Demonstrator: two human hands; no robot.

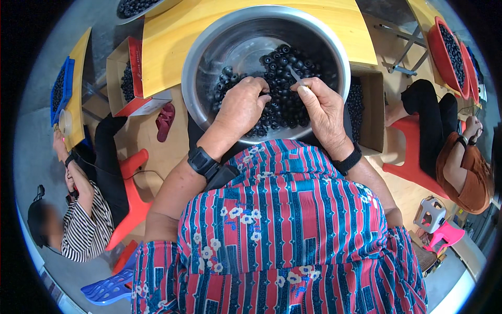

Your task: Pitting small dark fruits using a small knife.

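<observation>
A large silver metal basin [244, 51] sits in front of me, partly over the yellow table's near edge. Small round black pieces [285, 99], several with ring-like marks, lie heaped inside it. Over the heap, my left hand [241, 106] is closed with thumb and fingers curled together; whatever is between them is hidden. My right hand [324, 107], at the basin's right side, grips a small knife [296, 76]. Its thin pale blade points up and left over the black pieces, and the fingers cover most of the handle.
Behind the basin is a yellow table [167, 47]. Cardboard boxes [370, 104] [119, 70] with black pieces stand at both sides. One person [86, 220] sits at left, another [463, 167] at right, both on red stools. A red slipper [165, 122] lies on the floor.
</observation>
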